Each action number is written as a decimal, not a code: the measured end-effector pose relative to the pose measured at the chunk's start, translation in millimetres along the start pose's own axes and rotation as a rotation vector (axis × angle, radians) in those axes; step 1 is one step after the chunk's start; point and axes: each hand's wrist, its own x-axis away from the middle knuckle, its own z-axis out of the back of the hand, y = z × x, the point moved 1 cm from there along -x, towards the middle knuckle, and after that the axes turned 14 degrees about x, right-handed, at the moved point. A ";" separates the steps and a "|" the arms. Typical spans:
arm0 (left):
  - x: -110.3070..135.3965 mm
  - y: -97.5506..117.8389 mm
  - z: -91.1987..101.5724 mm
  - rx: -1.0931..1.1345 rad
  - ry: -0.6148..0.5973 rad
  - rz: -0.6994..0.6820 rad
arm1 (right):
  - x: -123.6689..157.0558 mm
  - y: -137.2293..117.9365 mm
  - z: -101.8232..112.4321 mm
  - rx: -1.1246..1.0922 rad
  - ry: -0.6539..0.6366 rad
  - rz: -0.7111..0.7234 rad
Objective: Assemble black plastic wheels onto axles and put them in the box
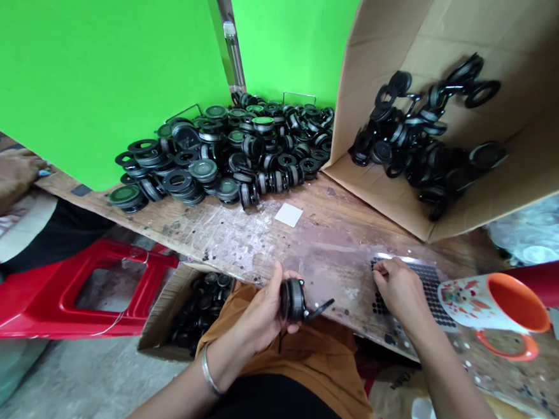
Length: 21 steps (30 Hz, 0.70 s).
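Observation:
My left hand (pixel 265 307) is closed around a black round part (pixel 293 300) with a ribbed rim. A short black arm with a flat end sticks out from the part to the right. The part is tilted on edge just off the bench's front edge. My right hand (pixel 398 285) rests over the left side of a sheet of small black dots (pixel 431 289), its thumb and forefinger pinched together. Whatever may be between those fingertips is too small to make out. The hand and forearm cover some of the sheet.
Many similar black parts (pixel 206 169) are heaped against a green panel (pixel 103 63). More lie in a tipped cardboard box (pixel 376 197) and a lower carton (pixel 157 316). An orange-and-white mug (pixel 474 300) stands right. Another person's hand (pixel 14 168) and a red stool (pixel 53 292) are left.

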 end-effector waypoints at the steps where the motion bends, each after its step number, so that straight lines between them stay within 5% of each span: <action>1: 0.0 -1.1 0.5 -0.009 0.004 0.003 | -1.4 -0.1 0.9 0.016 -0.011 0.005; 10: 1.5 1.5 7.7 -0.016 -0.012 -0.057 | -2.2 -15.5 14.0 0.138 -0.024 -0.011; 14: 5.1 2.3 6.7 -0.112 0.012 -0.119 | 14.7 -52.8 39.9 -0.270 0.050 0.083; 17: 6.5 1.5 4.6 -0.168 0.005 -0.130 | 27.5 -89.6 61.6 -0.647 -0.045 0.218; 21: 7.6 0.1 2.0 -0.206 0.017 -0.145 | 32.0 -120.6 74.8 -0.784 -0.105 0.293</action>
